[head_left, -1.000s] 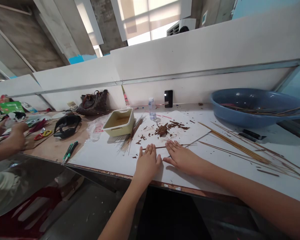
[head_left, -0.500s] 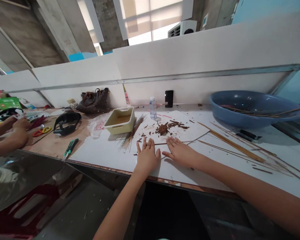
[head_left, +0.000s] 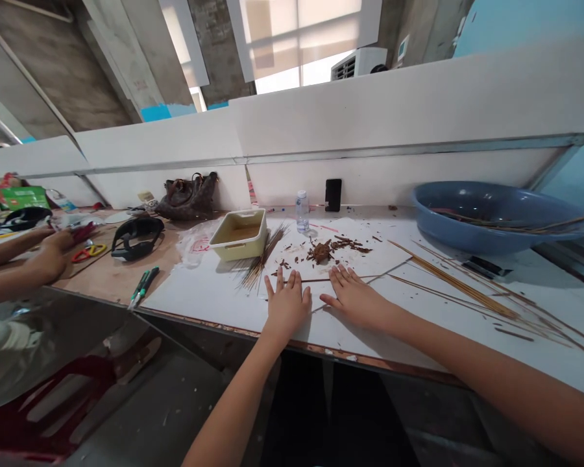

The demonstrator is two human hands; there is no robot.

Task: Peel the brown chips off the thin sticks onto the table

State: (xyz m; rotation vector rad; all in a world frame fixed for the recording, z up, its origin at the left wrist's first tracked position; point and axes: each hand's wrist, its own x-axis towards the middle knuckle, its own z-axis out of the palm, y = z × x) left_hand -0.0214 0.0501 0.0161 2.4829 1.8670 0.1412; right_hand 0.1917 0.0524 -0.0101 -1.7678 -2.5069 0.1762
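Note:
A thin brown stick (head_left: 316,280) lies across a white board (head_left: 387,258). My left hand (head_left: 288,305) rests flat over its left part, fingers spread. Toward its other end lies my right hand (head_left: 357,298), also flat, with fingers stretched out and the thumb pointing left. Both palms face down, and the stick shows in the gap between them. Just beyond the hands sits a crumbly brown dough-like lump (head_left: 322,252), with loose dark brown bits (head_left: 348,242) scattered around it.
A pale yellow tub (head_left: 241,249) of brownish liquid stands left, beside a bundle of thin sticks (head_left: 265,259). Behind are a bottle (head_left: 302,211) and a phone (head_left: 333,195). At right are a blue basin (head_left: 496,237) and long sticks (head_left: 467,287). A co-worker's hands (head_left: 53,250) work far left.
The view has shifted slightly, so the table appears a little farther right. My left hand has slid a little left relative to the board; my right hand looks nearly unchanged.

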